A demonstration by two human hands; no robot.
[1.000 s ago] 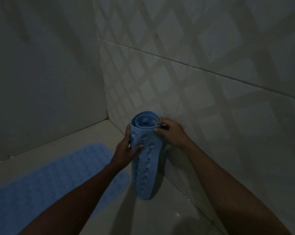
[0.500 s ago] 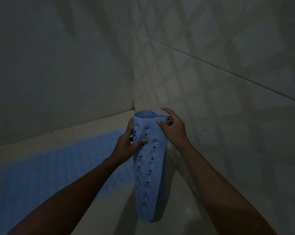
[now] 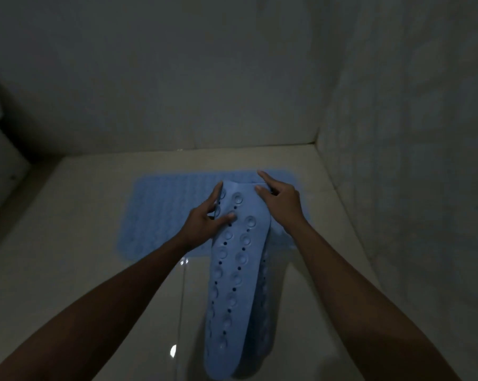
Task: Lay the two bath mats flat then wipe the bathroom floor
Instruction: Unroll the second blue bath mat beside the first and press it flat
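Note:
A rolled blue bath mat (image 3: 236,284) with suction cups and small holes hangs lengthwise in front of me, its lower end near the bottom of the view. My left hand (image 3: 205,218) grips its upper left edge, thumb on the cupped face. My right hand (image 3: 280,202) holds the upper right edge, index finger stretched out. A second blue bath mat (image 3: 166,215) lies flat on the pale tiled floor (image 3: 81,243) behind the roll, partly hidden by my hands and the roll.
The room is dim. A plain wall (image 3: 177,78) stands behind the flat mat and a patterned tile wall (image 3: 411,160) runs along the right. A dark ledge or step (image 3: 10,166) sits at the far left. Wet glints show on the floor by the roll.
The view has swung left from the corner toward the flat mat. Both hands carried the rolled mat away from the right wall and now hold it over the floor in front of the flat mat.

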